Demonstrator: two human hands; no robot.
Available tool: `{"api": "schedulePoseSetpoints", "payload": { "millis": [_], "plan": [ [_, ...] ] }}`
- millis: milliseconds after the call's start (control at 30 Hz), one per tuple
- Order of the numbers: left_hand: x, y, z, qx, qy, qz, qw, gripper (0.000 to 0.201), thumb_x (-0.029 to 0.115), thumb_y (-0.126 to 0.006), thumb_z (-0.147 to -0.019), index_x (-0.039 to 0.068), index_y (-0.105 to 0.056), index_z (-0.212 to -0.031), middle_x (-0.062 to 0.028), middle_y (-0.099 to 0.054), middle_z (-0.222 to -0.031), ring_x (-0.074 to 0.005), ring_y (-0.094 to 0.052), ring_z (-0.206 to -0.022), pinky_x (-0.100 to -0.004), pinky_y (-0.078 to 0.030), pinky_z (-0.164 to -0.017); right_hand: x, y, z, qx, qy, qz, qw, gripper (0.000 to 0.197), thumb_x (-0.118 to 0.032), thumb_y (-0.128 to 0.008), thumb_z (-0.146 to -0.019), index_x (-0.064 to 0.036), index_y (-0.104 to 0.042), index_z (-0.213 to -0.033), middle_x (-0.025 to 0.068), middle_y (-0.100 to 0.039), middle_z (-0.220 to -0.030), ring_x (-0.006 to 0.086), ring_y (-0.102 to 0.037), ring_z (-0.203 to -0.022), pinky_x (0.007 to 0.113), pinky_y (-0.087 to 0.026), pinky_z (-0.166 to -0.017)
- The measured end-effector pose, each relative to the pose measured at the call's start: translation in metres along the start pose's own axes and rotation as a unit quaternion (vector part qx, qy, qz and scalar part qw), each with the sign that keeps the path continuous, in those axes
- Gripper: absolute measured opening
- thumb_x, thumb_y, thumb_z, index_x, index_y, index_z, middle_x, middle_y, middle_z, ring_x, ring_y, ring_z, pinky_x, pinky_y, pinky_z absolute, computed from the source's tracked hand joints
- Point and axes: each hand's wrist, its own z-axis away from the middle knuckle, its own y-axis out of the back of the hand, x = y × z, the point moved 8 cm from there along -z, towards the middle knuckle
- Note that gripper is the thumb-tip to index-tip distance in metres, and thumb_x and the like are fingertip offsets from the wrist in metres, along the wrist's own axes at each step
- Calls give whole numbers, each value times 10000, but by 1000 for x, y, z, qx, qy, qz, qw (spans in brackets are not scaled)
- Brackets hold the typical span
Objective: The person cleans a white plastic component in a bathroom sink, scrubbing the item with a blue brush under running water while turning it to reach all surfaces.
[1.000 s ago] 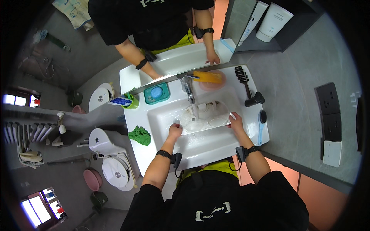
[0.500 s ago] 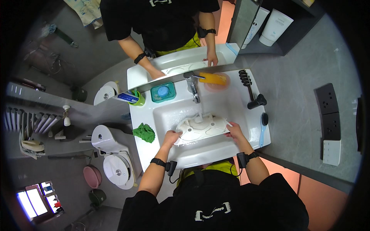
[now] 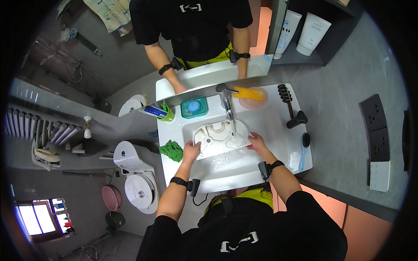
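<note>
A white molded plastic panel (image 3: 217, 147), with a rounded outline, raised ribs and small round holes, is held under the running faucet (image 3: 227, 103). Water falls onto its right part. My left hand (image 3: 191, 152) grips the left end, its thumb on the face. At the opposite end, my right hand (image 3: 258, 144) is closed on the edge. The panel lies across the white sink (image 3: 273, 153) at a slant, its right end farther from me. Whether its underside touches the basin cannot be seen.
A green cloth (image 3: 172, 150), a green cup (image 3: 167, 115), a teal soap dish (image 3: 194, 114), a yellow sponge (image 3: 248, 93), a black brush (image 3: 287, 102) and a blue-handled brush (image 3: 303, 152) stand around the basin. A mirror stands behind the faucet. At left is a toilet (image 3: 139, 191).
Both hands have moved the panel closer to the faucet and turned its face further up, showing more of the ribs. The stream now lands farther right on it. The view has shifted slightly.
</note>
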Motion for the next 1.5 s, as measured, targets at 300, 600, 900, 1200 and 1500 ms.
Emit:
{"api": "schedulePoseSetpoints", "payload": {
  "millis": [300, 600, 900, 1200, 1500],
  "plan": [
    [-4, -66, -4, -71, 73, 105, 989, 228, 147, -595, -689, -36, -548, -816, -50, -540, -646, -126, -476, -525, -261, -383, -473, -48, 51, 28, 86, 133, 62, 985, 339, -152, -495, -811, -49, -462, -1132, 72, -569, -886, 151, -569, -622, 251, -484, -489],
    [-10, -116, 6, -144, 52, 109, 982, 317, 141, -584, -658, -26, -536, -924, -71, -558, -727, -145, -514, -586, -270, -419, -518, -36, 94, 90, 144, 71, 5, 987, 307, -129, -492, -813, -17, -467, -1099, 99, -573, -835, 159, -572, -582, 253, -473, -457],
    [18, -61, 49, -343, 157, 54, 925, 451, 263, -590, -734, 20, -465, -1092, -84, -567, -842, -145, -562, -603, -234, -462, -515, -2, 74, 86, 43, -77, -36, 995, 263, -130, -502, -796, -10, -495, -1029, 108, -572, -758, 162, -580, -582, 253, -500, -507],
    [42, 9, 68, -366, 19, -29, 930, 509, 163, -706, -649, -31, -475, -1060, -71, -577, -750, -121, -550, -629, -226, -443, -534, -46, 16, 104, -132, -39, 112, 984, 294, -194, -607, -745, -4, -529, -956, 81, -576, -713, 145, -589, -575, 225, -486, -492],
    [49, 47, 93, -342, 87, -49, 934, 377, 246, -678, -701, -16, -530, -927, -76, -585, -680, -133, -565, -578, -237, -484, -533, -167, -48, 79, -110, 328, 579, 739, 776, -73, -597, -606, -35, -215, -1281, 199, -390, -1121, 285, -482, -946, 353, -426, -747]
  ]
}}
